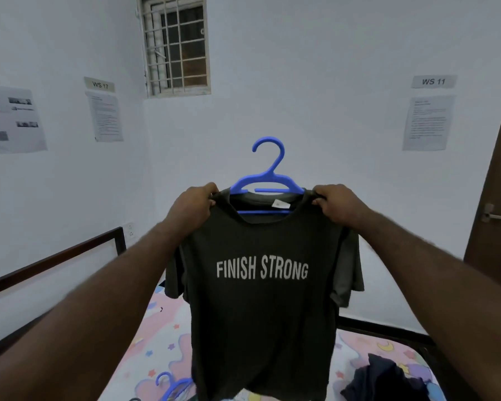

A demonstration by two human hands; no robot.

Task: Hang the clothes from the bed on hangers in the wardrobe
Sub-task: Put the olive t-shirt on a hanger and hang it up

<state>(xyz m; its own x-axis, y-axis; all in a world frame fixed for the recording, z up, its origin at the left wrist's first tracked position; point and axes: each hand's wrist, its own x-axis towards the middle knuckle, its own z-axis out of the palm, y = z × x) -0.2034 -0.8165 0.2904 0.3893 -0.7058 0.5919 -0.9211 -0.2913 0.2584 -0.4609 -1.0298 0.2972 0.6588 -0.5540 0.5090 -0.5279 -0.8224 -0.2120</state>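
A: Surface?
B: A bed (156, 342) under a pastel sheet printed with stars and moons. A dark frame rail (55, 256) runs along the left wall. On the sheet lie a second blue hanger (171, 386) at the lower left, partly hidden by the shirt's hem, and a crumpled dark garment (385, 380) at the lower right.

A: Room?
B: White walls, with a barred window (175, 44) high in the corner. A label "WS 17" (99, 84) is on the left wall with printed sheets below and beside it. A label "WS 11" (433, 81) is on the right with one sheet below. A brown door (495, 169) stands at the right edge, with a metal lever handle (495, 216).

A: Task item?
B: A dark T-shirt (261, 314), "FINISH STRONG" across the chest, is held in the air above the bed with its front to the camera. A blue hanger (268, 175) sits inside the neck opening, hook upright above the collar.

A: Hands?
B: The left hand (195, 205) pinches the shoulder on the left of the view and the right hand (337, 202) pinches the opposite shoulder. The fingers are curled over the fabric at each end of the hanger. The shirt hangs between the hands, and both arms are stretched forward. Whether the fingers also grip the hanger under the cloth cannot be told.
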